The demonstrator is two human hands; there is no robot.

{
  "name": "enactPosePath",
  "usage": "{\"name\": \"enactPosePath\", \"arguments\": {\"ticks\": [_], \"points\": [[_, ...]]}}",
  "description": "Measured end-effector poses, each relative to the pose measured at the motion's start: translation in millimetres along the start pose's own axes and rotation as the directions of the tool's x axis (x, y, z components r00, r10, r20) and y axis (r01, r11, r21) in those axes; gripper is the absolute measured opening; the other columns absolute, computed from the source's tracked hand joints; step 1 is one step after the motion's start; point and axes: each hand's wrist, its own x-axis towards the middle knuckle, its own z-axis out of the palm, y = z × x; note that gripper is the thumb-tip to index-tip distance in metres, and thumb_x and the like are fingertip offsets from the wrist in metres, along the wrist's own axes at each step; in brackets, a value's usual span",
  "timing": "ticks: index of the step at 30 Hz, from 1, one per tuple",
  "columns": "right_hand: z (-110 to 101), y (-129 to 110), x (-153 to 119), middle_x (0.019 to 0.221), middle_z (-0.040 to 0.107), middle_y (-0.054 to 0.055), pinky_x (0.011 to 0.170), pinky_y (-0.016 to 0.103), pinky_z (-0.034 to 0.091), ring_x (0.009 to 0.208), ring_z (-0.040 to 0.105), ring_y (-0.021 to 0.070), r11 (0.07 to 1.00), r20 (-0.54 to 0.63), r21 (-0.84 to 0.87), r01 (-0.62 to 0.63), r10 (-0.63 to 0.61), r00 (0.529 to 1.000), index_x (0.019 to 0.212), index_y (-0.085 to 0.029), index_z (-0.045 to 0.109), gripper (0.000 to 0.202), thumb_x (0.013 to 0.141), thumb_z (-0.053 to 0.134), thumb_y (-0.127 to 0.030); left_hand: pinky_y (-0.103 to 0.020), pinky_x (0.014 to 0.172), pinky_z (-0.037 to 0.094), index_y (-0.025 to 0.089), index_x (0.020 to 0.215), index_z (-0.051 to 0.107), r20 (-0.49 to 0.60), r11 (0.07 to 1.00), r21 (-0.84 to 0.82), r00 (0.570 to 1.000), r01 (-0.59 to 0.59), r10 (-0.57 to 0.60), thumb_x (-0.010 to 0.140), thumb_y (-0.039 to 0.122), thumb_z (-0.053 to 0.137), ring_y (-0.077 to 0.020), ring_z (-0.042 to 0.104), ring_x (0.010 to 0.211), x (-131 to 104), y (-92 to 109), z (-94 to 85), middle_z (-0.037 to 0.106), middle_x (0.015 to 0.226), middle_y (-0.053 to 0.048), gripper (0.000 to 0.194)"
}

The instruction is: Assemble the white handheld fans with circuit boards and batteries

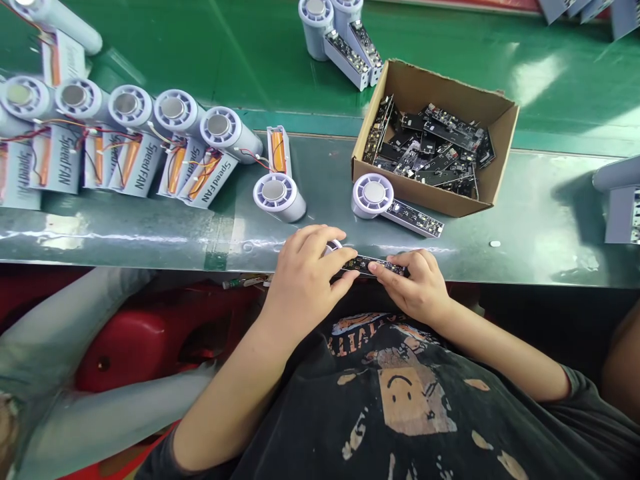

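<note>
At the table's front edge both my hands are closed on one handheld fan, mostly covered by my fingers. My left hand (310,267) wraps round its round head end. The thumb and fingers of my right hand (415,280) press on the black circuit board (364,264) along its handle. Just beyond lies a lilac fan (373,195) with a circuit board (415,217) showing in its handle. To the left, another fan head (279,197) is joined by wires to a handle piece with an orange battery (278,152).
An open cardboard box (434,193) of loose circuit boards stands beyond my hands. Several fans (220,130) with wired batteries line the left, and two more fans (340,40) stand at the back. A small white piece (495,244) lies right. Another person's leg (65,333) shows at left.
</note>
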Motion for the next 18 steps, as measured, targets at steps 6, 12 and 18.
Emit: {"name": "enactPosePath", "arguments": {"ticks": [6, 12, 18], "points": [[2.1, 2.0, -4.3, 0.102, 0.059, 0.006, 0.080, 0.034, 0.044, 0.090, 0.052, 0.0184, 1.000, 0.039, -0.002, -0.016, 0.016, 0.999, 0.131, -0.042, 0.063, 0.046, 0.091, 0.062, -0.018, -0.052, 0.102, 0.048, 0.020, 0.100, 0.072, -0.006, 1.000, -0.014, 1.000, 0.018, -0.018, 0.088, 0.024, 0.065, -0.0297, 0.056, 0.116, -0.4, 0.9, 0.1, 0.064, 0.118, -0.010, 0.015], [1.1, -0.8, 1.2, 0.099, 0.059, 0.006, 0.078, 0.033, 0.044, 0.087, 0.051, 0.0180, 0.999, -0.026, -0.043, 0.010, -0.011, 1.000, 0.121, -0.036, 0.069, 0.035, 0.091, 0.062, -0.019, -0.050, 0.101, 0.049, 0.019, 0.100, 0.071, -0.009, 1.000, 0.006, 1.000, 0.002, -0.002, 0.088, 0.024, 0.065, -0.0290, 0.056, 0.114, 0.3, 0.8, 0.3, 0.065, 0.117, -0.010, 0.014], [0.2, -2.1, 3.9, 0.100, 0.060, 0.006, 0.077, 0.032, 0.044, 0.087, 0.051, 0.0180, 0.999, -0.042, -0.046, 0.015, -0.017, 0.999, 0.114, -0.033, 0.071, 0.028, 0.092, 0.061, -0.018, -0.048, 0.101, 0.048, 0.021, 0.100, 0.071, -0.006, 1.000, 0.005, 1.000, 0.016, -0.016, 0.088, 0.024, 0.066, -0.0280, 0.056, 0.114, 0.5, 1.1, 0.6, 0.064, 0.117, -0.009, 0.014]]}}
